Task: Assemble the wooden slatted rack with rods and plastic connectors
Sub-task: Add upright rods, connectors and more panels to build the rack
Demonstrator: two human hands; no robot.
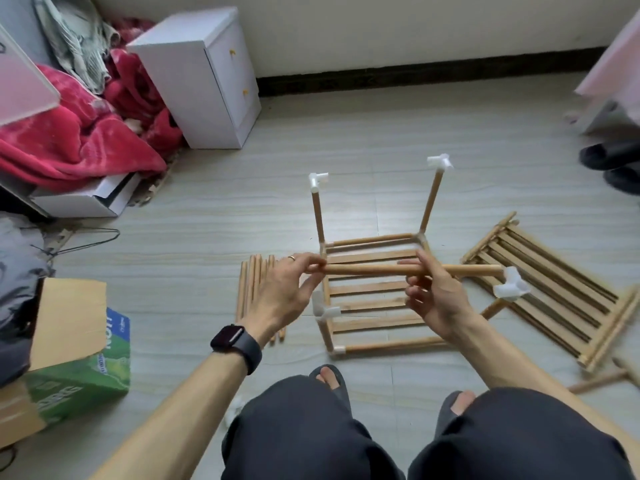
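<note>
Head view: wooden rod (367, 270) over rack (372, 257), end pinched in left hand (277, 292), middle gripped in right hand (436, 296).

Soft, even daylight, faint shadows, a pale sheen on the floor (398, 202); wide-angle bending and blur at edges.

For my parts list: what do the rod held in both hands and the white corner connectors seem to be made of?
The rod: light wood, possibly bamboo, smooth and unpainted; its even tan colour suggests this. The corner connectors: white plastic, apparently moulded, faintly glossy; uniform white, tube-shaped sockets.
</note>
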